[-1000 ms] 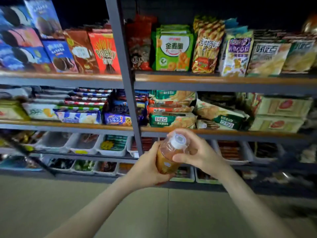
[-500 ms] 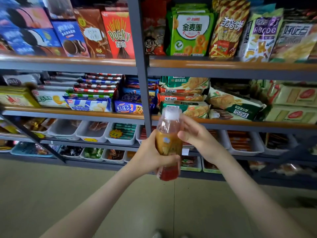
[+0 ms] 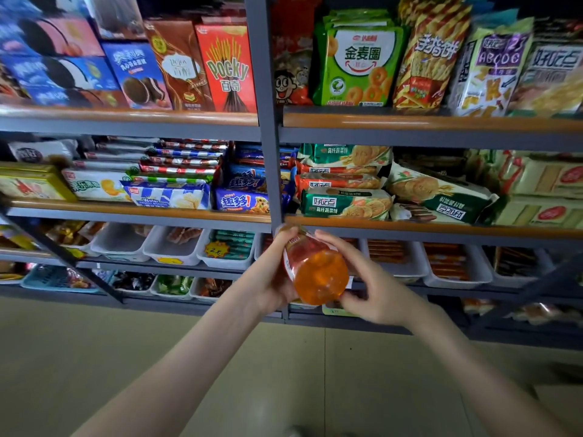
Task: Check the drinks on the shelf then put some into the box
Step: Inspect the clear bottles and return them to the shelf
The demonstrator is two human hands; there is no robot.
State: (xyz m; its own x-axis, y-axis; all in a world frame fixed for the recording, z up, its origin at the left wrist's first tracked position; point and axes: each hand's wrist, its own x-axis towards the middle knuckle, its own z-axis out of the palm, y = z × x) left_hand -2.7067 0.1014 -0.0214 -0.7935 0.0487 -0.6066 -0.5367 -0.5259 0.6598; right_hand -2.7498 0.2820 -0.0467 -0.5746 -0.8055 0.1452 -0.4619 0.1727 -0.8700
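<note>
Snack shelving (image 3: 410,121) fills the background | drink bottle (image 3: 318,272) is held before it, base toward camera | left hand (image 3: 268,282) is wrapped round its body, right hand (image 3: 375,285) pinched near the base | judged full, weighty, smooth plastic; best gripped mid-body

The drink bottle (image 3: 315,272) is made of clear, glossy plastic and is wrapped in a shiny printed film label. The shelf upright (image 3: 265,121) is formed of grey painted metal with a matt finish. The shelf edge (image 3: 410,123) is faced in smooth, wood-like trim. The snack bags (image 3: 359,61) are made of glossy plastic film, the Pocky box (image 3: 227,67) of smooth printed card. The trays (image 3: 170,252) are moulded in dull white plastic. The floor (image 3: 189,357) is laid with smooth, faintly shiny tiles.
</note>
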